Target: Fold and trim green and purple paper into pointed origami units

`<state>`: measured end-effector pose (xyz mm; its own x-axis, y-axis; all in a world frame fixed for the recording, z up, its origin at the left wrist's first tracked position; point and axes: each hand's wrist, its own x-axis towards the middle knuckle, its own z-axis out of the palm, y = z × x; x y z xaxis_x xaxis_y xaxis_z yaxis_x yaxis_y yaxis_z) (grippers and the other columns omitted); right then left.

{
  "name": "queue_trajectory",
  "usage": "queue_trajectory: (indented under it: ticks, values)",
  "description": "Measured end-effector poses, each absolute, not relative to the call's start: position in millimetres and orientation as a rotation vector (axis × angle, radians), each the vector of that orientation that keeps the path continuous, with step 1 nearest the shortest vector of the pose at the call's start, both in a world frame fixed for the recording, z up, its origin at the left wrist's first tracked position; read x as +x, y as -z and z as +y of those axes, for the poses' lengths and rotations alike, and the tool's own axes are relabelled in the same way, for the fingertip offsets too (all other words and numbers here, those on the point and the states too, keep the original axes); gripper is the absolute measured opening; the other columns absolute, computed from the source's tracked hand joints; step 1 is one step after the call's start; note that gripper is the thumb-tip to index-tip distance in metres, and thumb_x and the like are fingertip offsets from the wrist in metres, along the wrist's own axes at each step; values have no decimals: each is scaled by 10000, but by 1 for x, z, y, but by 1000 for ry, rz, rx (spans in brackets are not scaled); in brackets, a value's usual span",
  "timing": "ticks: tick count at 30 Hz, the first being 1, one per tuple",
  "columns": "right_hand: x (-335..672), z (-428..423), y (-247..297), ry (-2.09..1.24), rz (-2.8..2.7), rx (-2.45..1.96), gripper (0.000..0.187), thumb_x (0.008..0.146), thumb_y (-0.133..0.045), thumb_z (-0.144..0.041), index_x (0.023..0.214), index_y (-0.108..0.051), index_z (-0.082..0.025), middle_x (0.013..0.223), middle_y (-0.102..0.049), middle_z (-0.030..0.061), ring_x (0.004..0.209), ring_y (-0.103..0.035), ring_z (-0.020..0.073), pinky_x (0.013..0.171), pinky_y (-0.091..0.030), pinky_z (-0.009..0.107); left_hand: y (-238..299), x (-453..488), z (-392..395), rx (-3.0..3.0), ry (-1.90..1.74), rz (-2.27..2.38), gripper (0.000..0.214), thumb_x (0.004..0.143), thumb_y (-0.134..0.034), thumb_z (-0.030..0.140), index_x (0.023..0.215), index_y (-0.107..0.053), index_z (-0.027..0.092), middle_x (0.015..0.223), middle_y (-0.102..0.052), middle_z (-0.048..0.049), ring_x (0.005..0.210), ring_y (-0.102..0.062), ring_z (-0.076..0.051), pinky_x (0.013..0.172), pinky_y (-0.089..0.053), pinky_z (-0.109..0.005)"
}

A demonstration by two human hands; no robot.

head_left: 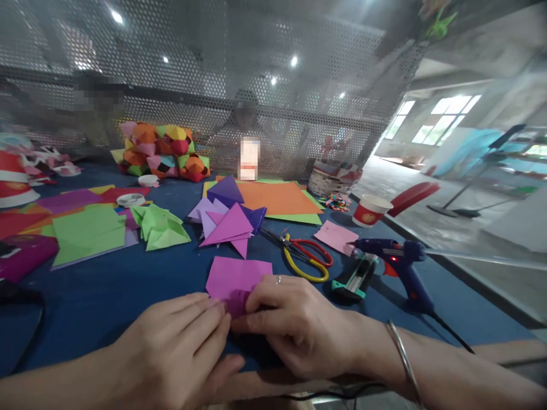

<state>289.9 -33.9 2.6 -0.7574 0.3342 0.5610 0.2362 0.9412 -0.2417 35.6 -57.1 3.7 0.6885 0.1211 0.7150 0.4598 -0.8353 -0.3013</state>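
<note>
A magenta paper sheet (236,277) lies on the blue table (111,285) right in front of me. My left hand (179,347) rests with its fingers pressed flat on the sheet's near left edge. My right hand (294,324), with a ring and a metal bangle on the wrist, pinches the near edge of the same sheet from the right. Both hands touch at the paper's folded corner. Behind the sheet sits a pile of folded purple and magenta paper pieces (228,219).
Red-and-yellow scissors (305,256), a green cutter (354,279) and a blue glue gun (399,265) lie to the right. A paper cup (371,210), orange and green sheets (277,199), green folded pieces (160,226) and colourful paper balls (160,149) stand further back. A perforated screen (256,85) closes the rear.
</note>
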Motion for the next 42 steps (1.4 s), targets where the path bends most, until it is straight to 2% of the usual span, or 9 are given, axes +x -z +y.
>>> queue_trajectory:
  ticks: [3, 7, 10, 15, 19, 27, 31, 36, 42]
  values:
    - [288, -35, -6, -256, -2302, -630, 343, 1018, -561, -18, 1179, -832, -151, 1046, -808, 93, 917, -737, 198, 827, -601, 317, 5, 32, -55, -2463, 1001, -447, 530, 1281, -396, 219, 972, -818, 136, 902, -892, -55, 828, -834, -202, 885, -674, -340]
    - [283, -34, -12, -351, -2345, -931, 98, 1119, -705, -208, 1083, -786, -166, 1049, -797, 90, 938, -713, 217, 878, -588, 360, 12, 24, -53, -2510, 933, -421, 458, 1250, -465, 234, 1012, -841, 126, 993, -907, -88, 903, -846, -232, 957, -699, -360]
    - [280, -32, -14, -437, -2394, -1016, 189, 1126, -785, -283, 971, -757, -177, 960, -768, 53, 870, -667, 194, 830, -541, 330, 12, 20, -55, -2555, 910, -416, 375, 1233, -510, 230, 1070, -832, 128, 1036, -909, -76, 943, -849, -236, 1002, -705, -361]
    - [275, -29, -13, -481, -2378, -1092, 244, 1075, -873, -258, 891, -732, -182, 864, -733, 11, 789, -612, 162, 779, -475, 297, 12, 20, -58, -2614, 955, -429, 353, 1247, -490, 217, 1104, -805, 146, 1039, -911, -52, 970, -846, -216, 1084, -686, -330]
    - [272, -29, -10, -483, -2341, -1129, 257, 1023, -936, -246, 874, -738, -176, 818, -726, -6, 751, -589, 151, 762, -444, 293, 14, 19, -57, -2649, 941, -420, 367, 1244, -484, 210, 1076, -805, 148, 1048, -912, -67, 977, -851, -227, 1111, -687, -346]
    - [272, -29, -9, -468, -2350, -1102, 257, 1040, -921, -255, 876, -740, -175, 830, -731, 0, 753, -583, 150, 768, -435, 297, 9, 17, -56, -2702, 954, -402, 294, 1250, -462, 192, 1227, -750, 137, 1127, -921, -55, 1057, -875, -182, 1161, -664, -288]
    - [272, -28, -9, -471, -2357, -1103, 233, 1049, -911, -251, 901, -747, -177, 840, -734, 2, 762, -598, 156, 775, -444, 301, 4, 16, -57, -2776, 945, -435, 317, 1248, -454, 213, 1209, -762, 148, 1131, -920, -60, 1043, -883, -177, 1108, -689, -281]
    - [271, -29, -10, -440, -2375, -1125, 228, 1070, -888, -259, 910, -745, -181, 857, -744, 10, 782, -618, 166, 778, -446, 307, 0, 16, -52, -2823, 989, -465, 279, 1198, -546, 221, 1095, -802, 180, 1062, -914, -46, 933, -871, -170, 1002, -706, -253]
    - [270, -30, -8, -387, -2381, -1160, 222, 1051, -912, -261, 922, -748, -184, 853, -741, 8, 791, -626, 175, 782, -453, 312, -3, 16, -50, -2830, 956, -385, 349, 1230, -504, 257, 1092, -812, 168, 1048, -907, -67, 922, -855, -187, 951, -698, -263]
